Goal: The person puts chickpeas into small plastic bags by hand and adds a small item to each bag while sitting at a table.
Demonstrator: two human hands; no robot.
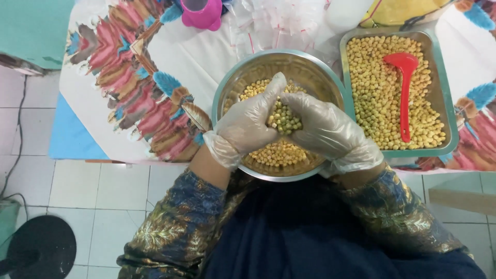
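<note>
Chickpeas cupped over the steel bowl

Chickpeas (283,120) sit heaped in both gloved hands, held just above a round steel bowl (316,70) at the near edge of the desk (191,57). I see the left hand (247,126) and right hand (325,129) pressed together side by side, fingers (274,88) curled narrow into one scoop around the pile, tips touching at the far side. More chickpeas (279,154) lie in the bowl beneath. Just right of the bowl, a rectangular metal tray (439,72) holds a further layer, with a red plastic spoon (404,93) lying on top. A pink cup (202,14) and clear plastic bags (274,23) sit at the far side of the patterned cloth
</note>
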